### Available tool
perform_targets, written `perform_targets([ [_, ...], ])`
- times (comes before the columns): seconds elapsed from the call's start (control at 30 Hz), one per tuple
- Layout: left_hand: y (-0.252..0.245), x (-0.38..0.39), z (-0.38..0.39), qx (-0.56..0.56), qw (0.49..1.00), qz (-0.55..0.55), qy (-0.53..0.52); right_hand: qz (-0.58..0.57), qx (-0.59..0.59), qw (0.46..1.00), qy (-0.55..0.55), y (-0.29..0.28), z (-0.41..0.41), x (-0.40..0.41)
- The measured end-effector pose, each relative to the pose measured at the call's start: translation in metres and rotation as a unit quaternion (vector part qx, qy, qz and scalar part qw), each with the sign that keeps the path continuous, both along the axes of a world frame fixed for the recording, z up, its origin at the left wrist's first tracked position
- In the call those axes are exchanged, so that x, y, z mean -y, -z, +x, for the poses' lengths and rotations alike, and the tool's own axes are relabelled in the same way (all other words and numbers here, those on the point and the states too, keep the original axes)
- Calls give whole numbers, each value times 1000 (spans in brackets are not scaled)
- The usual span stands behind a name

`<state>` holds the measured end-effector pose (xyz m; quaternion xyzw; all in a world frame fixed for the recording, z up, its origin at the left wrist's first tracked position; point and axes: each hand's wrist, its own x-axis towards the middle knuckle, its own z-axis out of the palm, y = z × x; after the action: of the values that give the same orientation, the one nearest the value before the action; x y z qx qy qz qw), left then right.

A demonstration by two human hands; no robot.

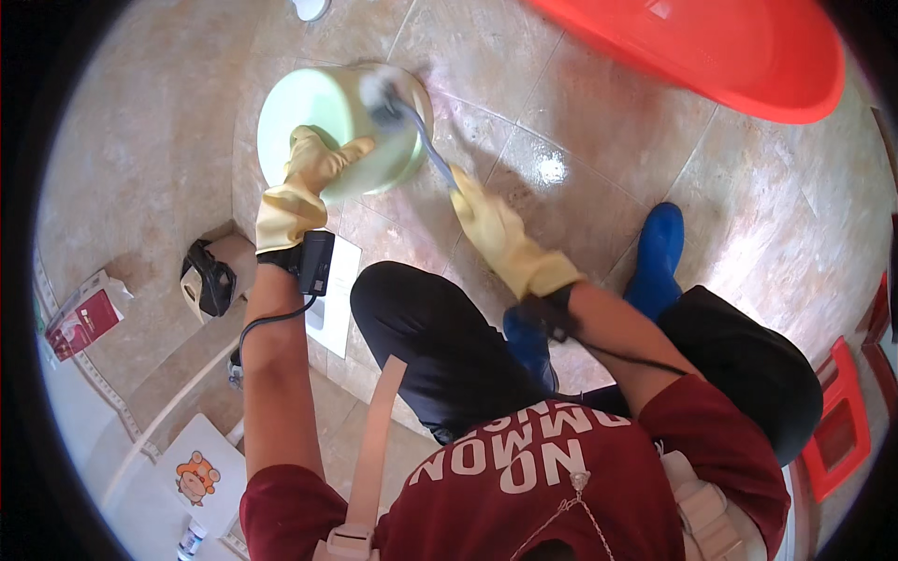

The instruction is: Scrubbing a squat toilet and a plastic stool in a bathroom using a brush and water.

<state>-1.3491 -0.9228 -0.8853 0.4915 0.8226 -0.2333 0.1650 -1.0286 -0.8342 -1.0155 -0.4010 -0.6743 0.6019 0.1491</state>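
A pale green plastic bucket [344, 168] lies tipped on the tiled floor, its round base towards the left and its rim towards the right. My left hand [316, 158], in a yellow rubber glove, steadies it with fingers over the base and thumb along the side wall. In my right hand [491, 221], also gloved in yellow, is the grey-blue handle of a scrub brush [428, 137]. The blurred brush head touches the outer wall of the bucket near its rim. The inside of the bucket is hidden.
A large red plastic basin [758, 56] stands at the upper right. Wet floor tiles [544, 165] shine between it and my blue rubber boots [659, 245]. A red plastic stool [838, 428] is at the right. A white panel [340, 308] and a black-and-beige object [210, 277] lie left.
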Motion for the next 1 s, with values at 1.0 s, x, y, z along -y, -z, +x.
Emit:
perform_targets([
  [1.0, 49, -30, 38, 116, 958, 203, -166, -71, 87, 990, -89, 56, 69, 63],
])
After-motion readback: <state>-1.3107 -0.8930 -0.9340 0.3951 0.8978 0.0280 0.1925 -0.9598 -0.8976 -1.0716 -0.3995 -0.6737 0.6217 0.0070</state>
